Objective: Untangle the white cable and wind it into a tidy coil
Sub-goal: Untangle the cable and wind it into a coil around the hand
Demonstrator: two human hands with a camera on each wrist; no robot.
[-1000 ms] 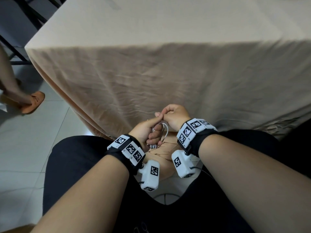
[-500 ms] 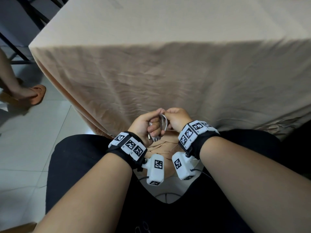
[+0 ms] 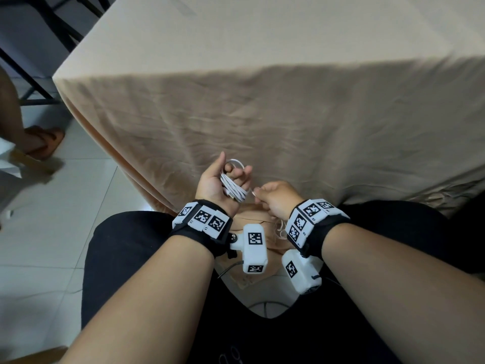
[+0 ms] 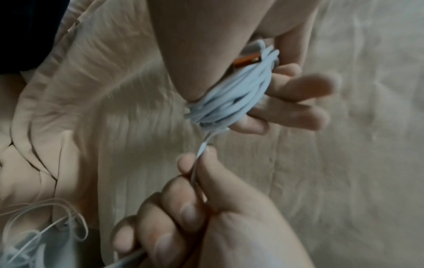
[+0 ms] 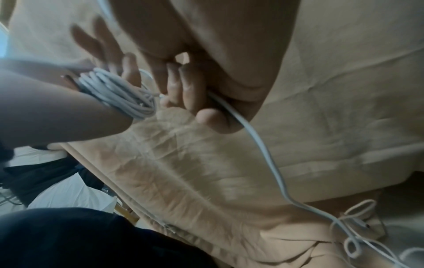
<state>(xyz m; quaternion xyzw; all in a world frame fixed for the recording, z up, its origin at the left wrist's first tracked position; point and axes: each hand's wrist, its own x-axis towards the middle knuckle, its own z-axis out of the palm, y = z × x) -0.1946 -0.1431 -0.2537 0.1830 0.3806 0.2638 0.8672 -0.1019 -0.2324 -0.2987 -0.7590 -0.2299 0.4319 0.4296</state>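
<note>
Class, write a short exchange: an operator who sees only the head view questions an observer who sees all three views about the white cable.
Operator: Behind the right hand, is any cable left unwound?
Observer: Yes. It leaves the fist by the little finger and runs down to loose tangled loops on the cloth.
Operator: Is a plug caught in the coil on the left hand?
Observer: An orange-tipped plug lies between the coil and the palm.

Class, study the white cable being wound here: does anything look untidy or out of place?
Yes. The white cable is bundled around the left hand, but its turns cross unevenly. Beyond the right hand, which pinches the strand, the loose cable tail lies in small tangled loops on the beige cloth.
</note>
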